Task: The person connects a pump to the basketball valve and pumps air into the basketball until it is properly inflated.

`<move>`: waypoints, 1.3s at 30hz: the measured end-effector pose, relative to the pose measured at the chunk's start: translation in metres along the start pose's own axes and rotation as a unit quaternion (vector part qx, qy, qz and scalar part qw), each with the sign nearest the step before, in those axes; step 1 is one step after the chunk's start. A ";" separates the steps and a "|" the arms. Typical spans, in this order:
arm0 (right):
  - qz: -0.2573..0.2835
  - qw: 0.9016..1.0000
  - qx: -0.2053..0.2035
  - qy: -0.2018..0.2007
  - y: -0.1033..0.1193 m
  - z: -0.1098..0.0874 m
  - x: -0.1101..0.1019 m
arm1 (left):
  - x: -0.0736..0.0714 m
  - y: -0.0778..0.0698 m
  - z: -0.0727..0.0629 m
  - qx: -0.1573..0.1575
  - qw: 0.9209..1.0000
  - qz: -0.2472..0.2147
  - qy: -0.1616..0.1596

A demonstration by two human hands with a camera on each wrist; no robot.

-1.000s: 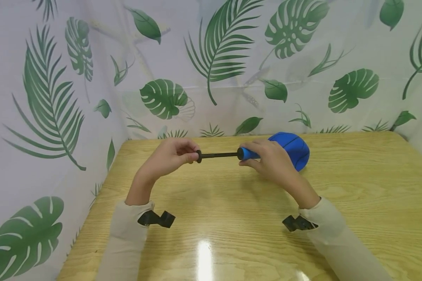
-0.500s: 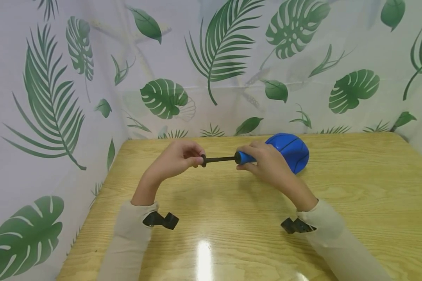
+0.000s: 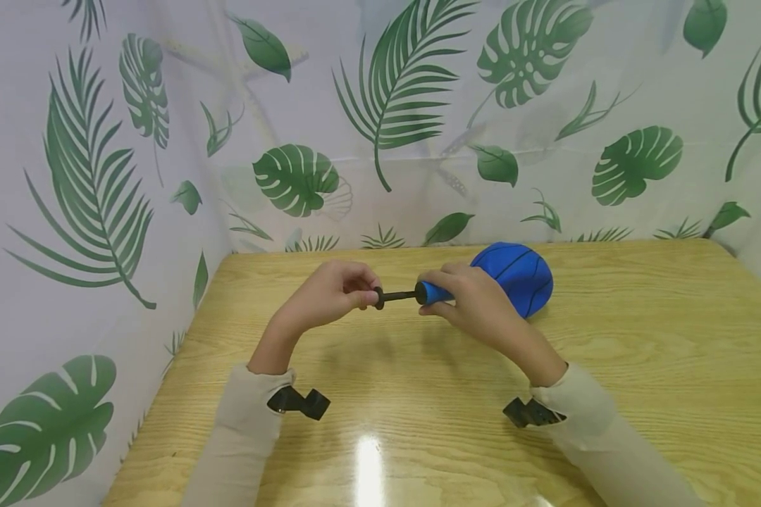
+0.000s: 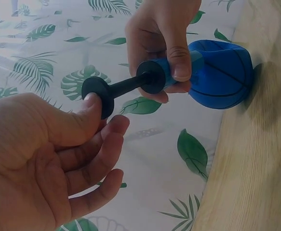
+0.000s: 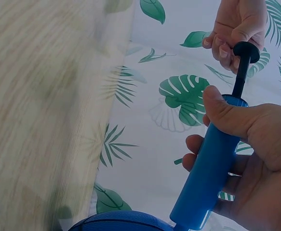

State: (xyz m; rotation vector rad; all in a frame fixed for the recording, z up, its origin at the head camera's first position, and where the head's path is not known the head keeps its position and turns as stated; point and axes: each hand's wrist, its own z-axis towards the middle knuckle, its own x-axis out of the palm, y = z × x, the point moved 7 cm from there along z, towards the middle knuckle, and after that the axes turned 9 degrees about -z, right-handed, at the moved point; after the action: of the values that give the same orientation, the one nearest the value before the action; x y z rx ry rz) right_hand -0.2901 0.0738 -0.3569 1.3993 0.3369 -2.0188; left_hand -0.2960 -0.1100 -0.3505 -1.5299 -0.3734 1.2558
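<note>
A blue hand pump (image 5: 209, 163) with a black plunger rod is held level above the table. My right hand (image 3: 482, 303) grips its blue barrel, fingers and thumb wrapped round it. My left hand (image 3: 323, 299) pinches the round black plunger handle (image 4: 98, 94) between thumb and fingers, the other fingers loosely bent. A short length of rod (image 3: 399, 296) shows between handle and barrel. At the barrel's far end sits a blue ball (image 3: 520, 278) with black lines, dented and partly slack, on the table behind my right hand. In the right wrist view only the ball's top edge shows.
The wood-grain table (image 3: 380, 380) spreads under both hands. A white cloth with green leaf prints (image 3: 406, 162) stands along its back and left sides. Black wrist mounts (image 3: 301, 403) stick out from both sleeves.
My left hand has moved right with the plunger handle, so less rod shows outside the barrel. My right hand and the ball have shifted slightly left and down.
</note>
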 end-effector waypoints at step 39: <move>-0.002 1.000 -0.003 0.008 0.001 0.000 0.002 | -0.001 0.003 0.001 -0.005 1.000 0.003 -0.008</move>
State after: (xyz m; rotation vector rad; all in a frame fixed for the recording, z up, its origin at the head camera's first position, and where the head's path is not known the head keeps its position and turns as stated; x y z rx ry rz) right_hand -0.2898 0.0720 -0.3589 1.4124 0.3518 -2.0091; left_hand -0.2982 -0.1121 -0.3526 -1.5311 -0.3866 1.2742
